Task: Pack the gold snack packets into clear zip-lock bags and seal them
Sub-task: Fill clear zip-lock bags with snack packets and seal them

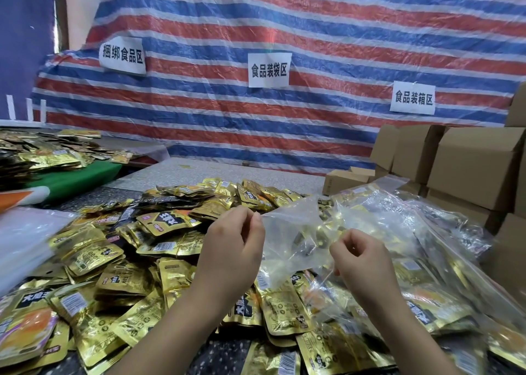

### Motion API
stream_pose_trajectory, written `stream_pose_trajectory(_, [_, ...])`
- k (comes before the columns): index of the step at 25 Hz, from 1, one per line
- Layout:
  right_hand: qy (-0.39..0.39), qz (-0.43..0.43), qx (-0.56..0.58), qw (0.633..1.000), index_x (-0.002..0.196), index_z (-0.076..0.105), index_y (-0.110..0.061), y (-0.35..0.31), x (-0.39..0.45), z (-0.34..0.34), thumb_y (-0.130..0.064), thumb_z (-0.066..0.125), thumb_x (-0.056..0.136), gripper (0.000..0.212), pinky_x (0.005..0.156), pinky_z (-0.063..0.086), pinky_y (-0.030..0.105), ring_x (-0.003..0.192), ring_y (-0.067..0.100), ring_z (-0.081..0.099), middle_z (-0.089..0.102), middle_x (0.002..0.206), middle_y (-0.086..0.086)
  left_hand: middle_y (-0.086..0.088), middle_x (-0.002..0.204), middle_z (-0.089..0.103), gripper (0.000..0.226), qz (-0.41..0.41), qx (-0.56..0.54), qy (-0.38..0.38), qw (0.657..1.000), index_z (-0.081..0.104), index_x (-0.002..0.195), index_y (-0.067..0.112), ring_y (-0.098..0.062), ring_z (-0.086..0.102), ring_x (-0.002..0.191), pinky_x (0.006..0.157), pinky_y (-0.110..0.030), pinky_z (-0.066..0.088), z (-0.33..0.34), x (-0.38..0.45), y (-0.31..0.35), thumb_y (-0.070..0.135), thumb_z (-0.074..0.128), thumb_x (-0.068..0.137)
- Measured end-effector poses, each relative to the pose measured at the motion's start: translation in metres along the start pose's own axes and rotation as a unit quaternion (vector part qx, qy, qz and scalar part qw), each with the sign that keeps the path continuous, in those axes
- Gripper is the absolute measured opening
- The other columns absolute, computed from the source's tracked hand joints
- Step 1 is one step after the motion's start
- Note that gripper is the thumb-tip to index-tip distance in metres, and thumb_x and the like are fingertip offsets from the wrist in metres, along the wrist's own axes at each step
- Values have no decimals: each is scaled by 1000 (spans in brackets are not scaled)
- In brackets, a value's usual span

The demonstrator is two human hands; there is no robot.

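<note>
Overhead, signs [268, 70] (食品装袋区) hang while both hands [231, 248] pinch a clear bag [296, 232].

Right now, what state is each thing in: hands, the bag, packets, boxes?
left hand: pinching the clear bag's edge
right hand: pinching the bag too
clear bag: held up, looks empty
gold packets: loose in a heap
filled bags: piled at right
cardboard boxes: stacked, most closed

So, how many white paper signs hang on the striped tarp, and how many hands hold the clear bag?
White paper signs: 3
Hands on the clear bag: 2, left hand and right hand
Total: 5
</note>
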State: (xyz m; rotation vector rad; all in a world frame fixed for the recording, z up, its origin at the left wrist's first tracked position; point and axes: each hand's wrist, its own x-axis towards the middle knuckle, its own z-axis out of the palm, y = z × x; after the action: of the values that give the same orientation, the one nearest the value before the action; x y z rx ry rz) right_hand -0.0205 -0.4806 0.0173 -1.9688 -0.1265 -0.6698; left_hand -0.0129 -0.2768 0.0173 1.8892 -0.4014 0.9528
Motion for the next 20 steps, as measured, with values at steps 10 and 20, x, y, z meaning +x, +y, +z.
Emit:
stream_pose_trajectory(10, [-51, 106, 254, 960, 52, 60, -19, -12, -2, 10, -18, 54, 84, 33, 49, 52, 28, 54, 22, 60, 60, 60, 13, 23, 98, 50, 61, 65, -24, -102, 992, 53, 104, 30, -1, 51, 94, 72, -11, 39, 3, -15, 15, 76, 15, 90])
stream_pose_trajectory(20, [-31, 201, 370, 907, 60, 38, -13, -41, 9, -3, -11, 45, 97, 38, 46, 56, 31, 49, 24, 66, 42, 51, 4, 23, 113, 67, 44, 138, -24, -104, 985, 61, 126, 32, 13, 56, 109, 89, -8, 44, 2, -9, 5, 50, 30, 101])
